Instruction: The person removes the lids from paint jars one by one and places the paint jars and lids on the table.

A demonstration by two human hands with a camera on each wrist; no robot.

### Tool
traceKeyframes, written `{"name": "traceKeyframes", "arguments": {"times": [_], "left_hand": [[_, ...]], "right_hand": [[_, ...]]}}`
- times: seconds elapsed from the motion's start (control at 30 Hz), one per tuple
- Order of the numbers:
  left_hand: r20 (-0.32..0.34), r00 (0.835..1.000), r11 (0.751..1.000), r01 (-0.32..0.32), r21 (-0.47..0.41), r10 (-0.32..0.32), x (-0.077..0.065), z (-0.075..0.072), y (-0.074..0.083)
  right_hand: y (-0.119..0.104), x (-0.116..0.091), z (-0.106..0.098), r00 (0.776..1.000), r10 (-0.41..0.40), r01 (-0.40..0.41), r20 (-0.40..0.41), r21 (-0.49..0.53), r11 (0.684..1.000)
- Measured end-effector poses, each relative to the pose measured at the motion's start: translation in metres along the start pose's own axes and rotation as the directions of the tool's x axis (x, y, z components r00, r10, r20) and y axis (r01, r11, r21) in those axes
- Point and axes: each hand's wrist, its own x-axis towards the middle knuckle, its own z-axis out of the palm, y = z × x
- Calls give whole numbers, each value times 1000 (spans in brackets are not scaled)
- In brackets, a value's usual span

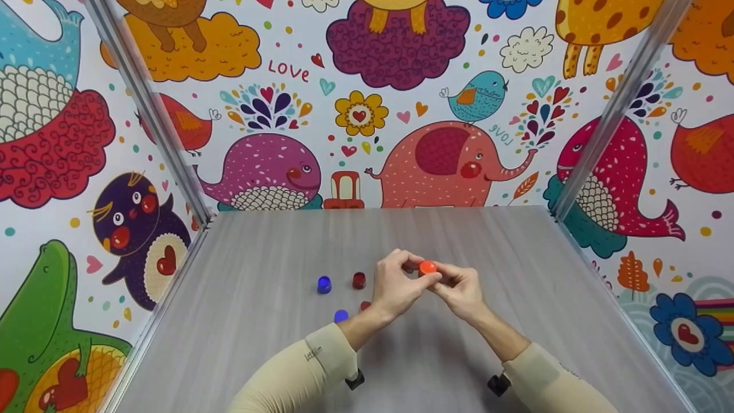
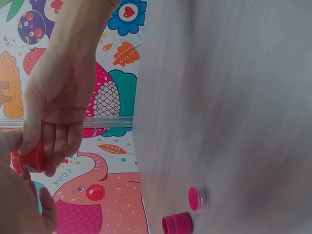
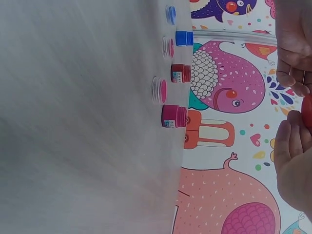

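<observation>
A small orange-red paint jar (image 1: pixel 428 268) is held up above the table between both hands. My left hand (image 1: pixel 395 281) pinches it from the left, thumb at the near side. From the right, my right hand (image 1: pixel 461 289) grips it with thumb and fingers. The jar (image 2: pixel 29 160) shows part of a label in the left wrist view; whether its lid is on, I cannot tell. In the right wrist view only an edge of the jar (image 3: pixel 307 112) shows.
Left of the hands stand an open blue jar (image 1: pixel 324 284) and a dark red jar (image 1: pixel 359 280), with a blue lid (image 1: pixel 341 316) and a partly hidden red lid (image 1: pixel 365 306) nearer me. A pink jar (image 3: pixel 174 116) and pink lid (image 3: pixel 159 90) stand beside them.
</observation>
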Motion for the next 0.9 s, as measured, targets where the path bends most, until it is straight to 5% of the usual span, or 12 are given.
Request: {"name": "traceKeyframes", "arguments": {"times": [0.33, 0.73, 0.9], "left_hand": [[12, 1000, 1000, -16, 6, 16, -2, -3, 0], [109, 993, 998, -55, 12, 53, -2, -17, 1], [128, 990, 997, -70, 32, 66, -1, -20, 1]], "right_hand": [[-3, 0, -5, 1000, 0, 0, 21, 9, 1000], [-6, 1, -8, 997, 6, -10, 76, 61, 998], [-4, 1, -8, 994, -3, -15, 110, 159, 987]]}}
